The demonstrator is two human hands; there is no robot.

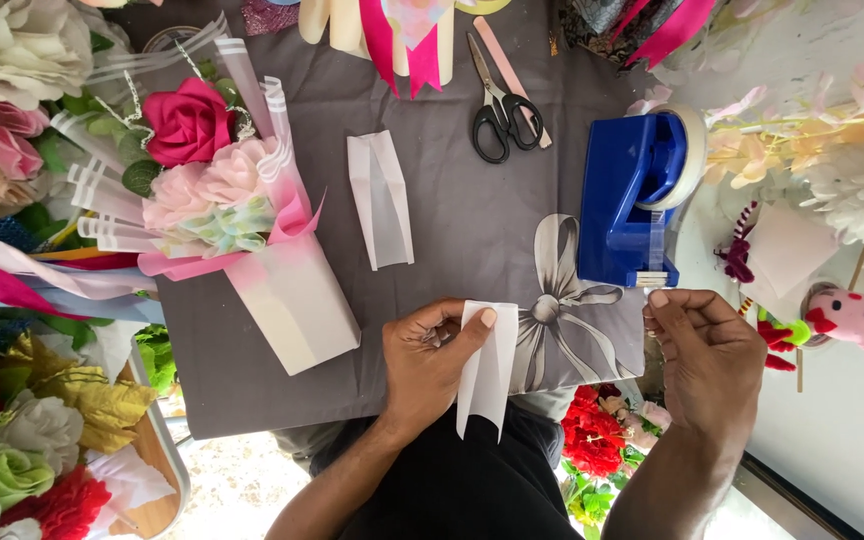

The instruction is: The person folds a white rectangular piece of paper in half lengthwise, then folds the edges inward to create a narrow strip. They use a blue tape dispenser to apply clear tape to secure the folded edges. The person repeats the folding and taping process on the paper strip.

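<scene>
Fingers of the left hand [430, 362] pinch 1 folded white paper strip [487, 368] at the near table edge; the right hand [704, 352] fingertips close on the tape end at the blue tape dispenser [635, 198]. Judged step: drawing tape. A clean tear would follow. Beyond: a second folded strip [380, 198], wrapped bouquet [230, 210], scissors [500, 100].

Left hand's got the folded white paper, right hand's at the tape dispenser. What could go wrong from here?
The right hand pinches at the blue tape dispenser's cutter edge; fingertips might nick it, or the dispenser could tip off the table's edge. The folded white paper in the left hand, gripped by one edge, may unfold.
</scene>
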